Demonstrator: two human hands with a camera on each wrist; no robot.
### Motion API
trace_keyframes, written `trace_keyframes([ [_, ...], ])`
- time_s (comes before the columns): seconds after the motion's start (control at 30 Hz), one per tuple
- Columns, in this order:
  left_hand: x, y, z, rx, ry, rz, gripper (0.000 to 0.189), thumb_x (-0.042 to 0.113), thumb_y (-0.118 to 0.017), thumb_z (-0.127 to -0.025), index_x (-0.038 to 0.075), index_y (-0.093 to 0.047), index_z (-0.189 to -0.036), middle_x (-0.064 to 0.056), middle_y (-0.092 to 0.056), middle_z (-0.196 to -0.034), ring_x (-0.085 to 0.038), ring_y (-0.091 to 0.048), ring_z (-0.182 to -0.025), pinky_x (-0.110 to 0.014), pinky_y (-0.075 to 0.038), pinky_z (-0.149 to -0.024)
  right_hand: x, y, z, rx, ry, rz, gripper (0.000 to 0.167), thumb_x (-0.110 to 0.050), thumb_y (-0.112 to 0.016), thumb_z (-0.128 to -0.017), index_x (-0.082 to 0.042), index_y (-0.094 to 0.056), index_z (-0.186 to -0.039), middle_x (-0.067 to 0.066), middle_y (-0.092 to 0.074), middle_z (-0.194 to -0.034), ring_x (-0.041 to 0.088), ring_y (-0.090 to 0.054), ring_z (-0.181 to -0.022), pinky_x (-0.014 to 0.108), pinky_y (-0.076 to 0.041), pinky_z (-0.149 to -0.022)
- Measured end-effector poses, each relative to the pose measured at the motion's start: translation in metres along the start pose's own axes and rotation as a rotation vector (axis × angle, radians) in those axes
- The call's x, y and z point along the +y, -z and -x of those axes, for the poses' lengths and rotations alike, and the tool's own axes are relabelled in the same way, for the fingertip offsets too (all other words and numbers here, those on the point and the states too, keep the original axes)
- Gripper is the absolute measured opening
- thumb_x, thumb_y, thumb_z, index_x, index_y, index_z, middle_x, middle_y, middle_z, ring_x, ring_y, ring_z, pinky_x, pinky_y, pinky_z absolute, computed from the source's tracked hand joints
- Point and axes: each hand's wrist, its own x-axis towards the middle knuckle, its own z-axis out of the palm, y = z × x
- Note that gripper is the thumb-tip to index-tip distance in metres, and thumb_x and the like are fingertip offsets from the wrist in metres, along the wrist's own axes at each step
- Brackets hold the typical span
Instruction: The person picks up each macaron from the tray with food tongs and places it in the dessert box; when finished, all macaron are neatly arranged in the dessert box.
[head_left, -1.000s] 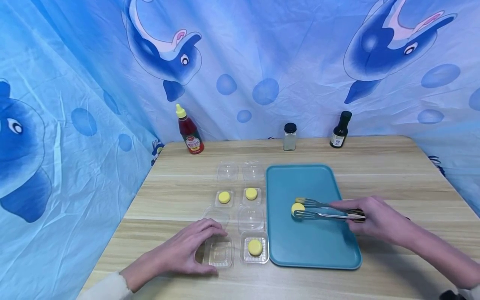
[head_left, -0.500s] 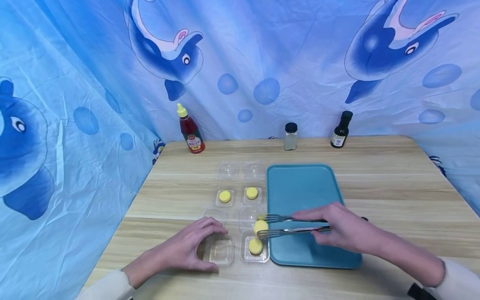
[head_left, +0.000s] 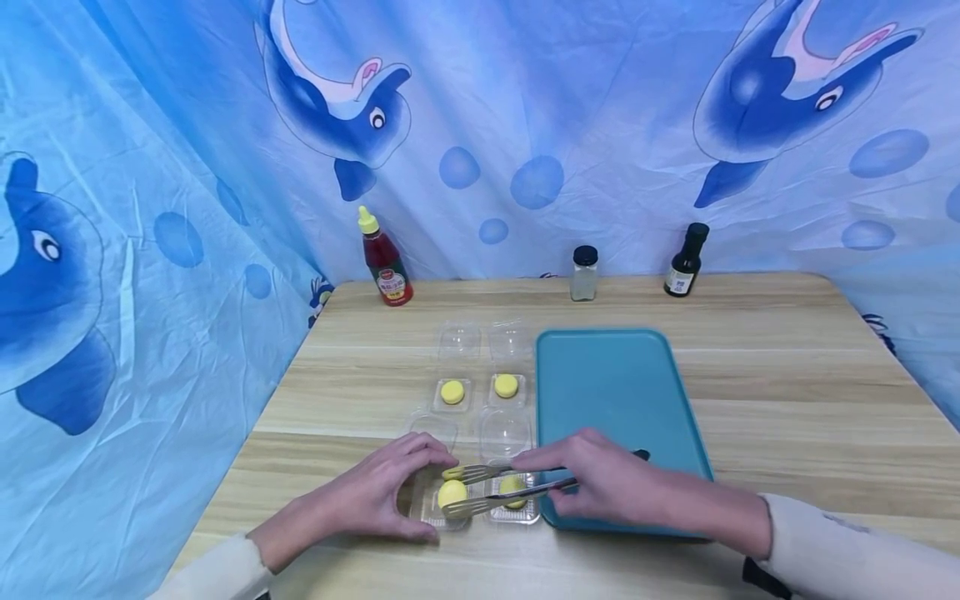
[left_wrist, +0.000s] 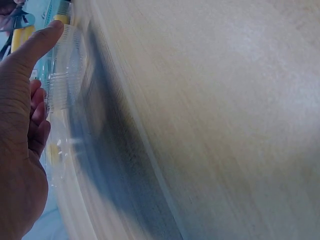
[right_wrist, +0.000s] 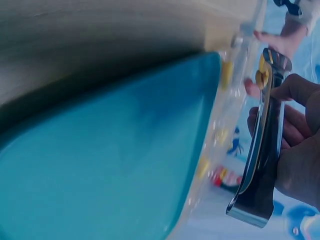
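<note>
My right hand (head_left: 592,479) grips metal tongs (right_wrist: 267,145), whose slotted tips close around a yellow macaron (head_left: 452,493). In the head view that macaron overlaps the front-left clear plastic container (head_left: 426,510). My left hand (head_left: 382,492) holds this container at its left side, thumb along the near edge and fingers at the far corner. Its clear lid (head_left: 435,432) lies folded back behind it. To the right, a second container holds another macaron (head_left: 513,492), partly hidden under the tongs. In the left wrist view the thumb (left_wrist: 42,40) lies beside the container's ribbed wall (left_wrist: 59,87).
Two more open containers stand behind, with a left macaron (head_left: 452,392) and a right macaron (head_left: 506,385) inside. A teal tray (head_left: 611,383) lies right of them, below my right forearm. Along the back edge stand a red sauce bottle (head_left: 389,271), a black-capped jar (head_left: 583,275) and a dark bottle (head_left: 683,262).
My right hand has carried the macaron in the tongs leftward from the tray, past the front-right container, to the front-left one. My left hand has stayed at that container.
</note>
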Motion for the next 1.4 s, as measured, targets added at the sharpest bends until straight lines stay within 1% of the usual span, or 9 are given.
trace_keyframes([
  [0.13,-0.001,-0.001,0.0,0.002,0.0,0.007,0.085,0.056,-0.095,-0.074,0.016,-0.063,-0.141,0.012,-0.058,-0.137,-0.01,-0.056,-0.128,-0.041,-0.053,-0.108,-0.002,-0.013,-0.011,0.008,0.014,0.016,0.055,0.007,-0.073,-0.087,-0.008,-0.07,-0.14,0.004,-0.071,-0.135,0.005,-0.067,-0.105,0.017,-0.056,-0.07],
  [0.27,-0.002,-0.001,0.0,0.005,-0.01,0.006,0.085,0.056,-0.095,-0.074,0.016,-0.063,-0.141,0.011,-0.058,-0.136,-0.01,-0.056,-0.127,-0.041,-0.054,-0.108,-0.003,-0.022,-0.02,0.018,0.026,0.053,0.057,0.007,-0.073,-0.084,-0.007,-0.071,-0.139,0.005,-0.071,-0.134,0.006,-0.068,-0.099,0.014,-0.055,-0.071],
  [0.4,-0.002,-0.001,0.0,0.002,-0.008,0.01,0.084,0.055,-0.096,-0.073,0.016,-0.063,-0.141,0.012,-0.058,-0.136,-0.01,-0.057,-0.127,-0.04,-0.054,-0.107,-0.007,-0.026,-0.025,0.02,0.016,0.082,0.058,0.008,-0.074,-0.081,-0.006,-0.072,-0.137,0.006,-0.072,-0.133,0.006,-0.068,-0.107,0.017,-0.057,-0.082],
  [0.5,-0.001,-0.001,0.0,-0.004,0.009,0.019,0.085,0.055,-0.096,-0.073,0.017,-0.064,-0.141,0.013,-0.058,-0.136,-0.008,-0.056,-0.127,-0.039,-0.053,-0.108,-0.011,-0.027,-0.027,0.014,-0.004,0.088,0.058,0.01,-0.074,-0.081,-0.005,-0.071,-0.137,0.007,-0.071,-0.133,0.006,-0.068,-0.103,0.016,-0.057,-0.081],
  [0.6,0.0,0.0,0.0,-0.007,0.02,0.026,0.085,0.054,-0.096,-0.073,0.017,-0.064,-0.141,0.014,-0.058,-0.136,-0.007,-0.055,-0.128,-0.038,-0.053,-0.109,-0.018,-0.026,-0.028,0.01,-0.024,0.103,0.058,0.011,-0.074,-0.081,-0.004,-0.071,-0.137,0.01,-0.07,-0.135,0.01,-0.07,-0.106,0.013,-0.056,-0.079],
  [0.73,0.0,0.0,0.0,-0.008,0.025,0.03,0.084,0.053,-0.097,-0.073,0.017,-0.064,-0.141,0.014,-0.057,-0.137,-0.008,-0.055,-0.129,-0.039,-0.052,-0.109,-0.028,-0.025,-0.03,0.006,-0.06,0.143,0.059,0.012,-0.074,-0.081,-0.004,-0.07,-0.137,0.013,-0.07,-0.136,0.023,-0.071,-0.118,0.013,-0.057,-0.079],
  [0.93,0.0,0.0,0.0,-0.009,0.036,0.036,0.084,0.053,-0.097,-0.073,0.017,-0.064,-0.141,0.014,-0.057,-0.137,-0.007,-0.055,-0.129,-0.039,-0.052,-0.11,-0.038,-0.024,-0.035,0.005,-0.058,0.211,0.061,0.014,-0.072,-0.077,-0.006,-0.073,-0.134,0.011,-0.073,-0.131,0.027,-0.074,-0.113,0.02,-0.061,-0.085],
  [1.23,-0.002,-0.001,0.0,0.014,0.003,0.02,0.085,0.054,-0.097,-0.072,0.015,-0.064,-0.14,0.01,-0.059,-0.137,-0.01,-0.056,-0.128,-0.04,-0.054,-0.107,-0.04,-0.023,-0.039,-0.007,-0.057,0.215,0.06,0.016,-0.07,-0.076,-0.007,-0.075,-0.131,0.01,-0.074,-0.129,0.011,-0.074,-0.095,0.011,-0.054,-0.069],
  [1.4,-0.002,0.0,0.0,0.005,0.018,0.032,0.084,0.053,-0.097,-0.072,0.016,-0.064,-0.14,0.012,-0.058,-0.137,-0.008,-0.056,-0.128,-0.039,-0.053,-0.108,-0.041,-0.022,-0.04,-0.006,-0.062,0.207,0.062,0.018,-0.067,-0.075,-0.006,-0.075,-0.131,0.012,-0.073,-0.13,0.007,-0.071,-0.09,0.01,-0.052,-0.064],
])
